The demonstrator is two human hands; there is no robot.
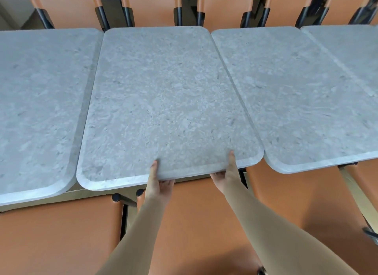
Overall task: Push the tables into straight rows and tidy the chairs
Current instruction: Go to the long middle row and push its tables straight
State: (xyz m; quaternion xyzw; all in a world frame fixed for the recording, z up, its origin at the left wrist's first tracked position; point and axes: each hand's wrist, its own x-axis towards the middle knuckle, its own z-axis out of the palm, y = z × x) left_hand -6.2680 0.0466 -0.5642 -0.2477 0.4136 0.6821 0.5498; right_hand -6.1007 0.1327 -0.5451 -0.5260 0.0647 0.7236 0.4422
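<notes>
Both hands, left hand (157,182) and right hand (227,176), pinch middle tabletop (163,94) near edge; fingers underneath, long axis running straight ahead

middle table (163,94) between left table (41,102) and right table (302,94); chairs (73,6) behind, chair seat (200,217) before.

pale floor (12,18) at far left, beige wall (14,0) above it

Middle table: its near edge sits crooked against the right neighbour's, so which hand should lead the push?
Probably the right hand: it grips the middle table near the corner nearest that neighbour table.
</notes>
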